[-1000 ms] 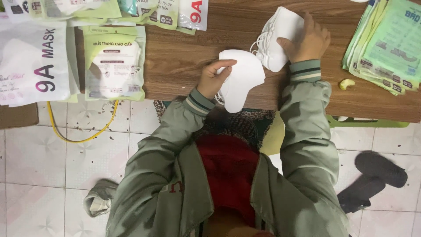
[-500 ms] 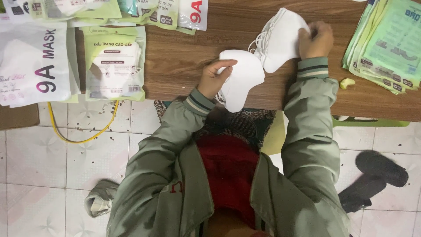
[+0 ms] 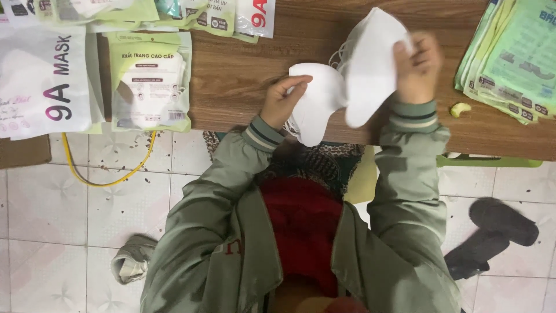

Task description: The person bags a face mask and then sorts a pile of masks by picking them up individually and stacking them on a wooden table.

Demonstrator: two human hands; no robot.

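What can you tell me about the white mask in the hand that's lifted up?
The raised white mask is a folded, curved face mask of soft, cloth-like material, with thin white ear loops bunched at its left side. The right hand pinches its right edge, holding it above the wooden table, blurred. Its lower tip overlaps the second mask.

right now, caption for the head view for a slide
Left hand presses a white mask on the wooden table; right hand lifts another mask.

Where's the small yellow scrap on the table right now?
Head view, right side: the yellow scrap lies on the wooden table, just below the green packet stack, right of the right hand.
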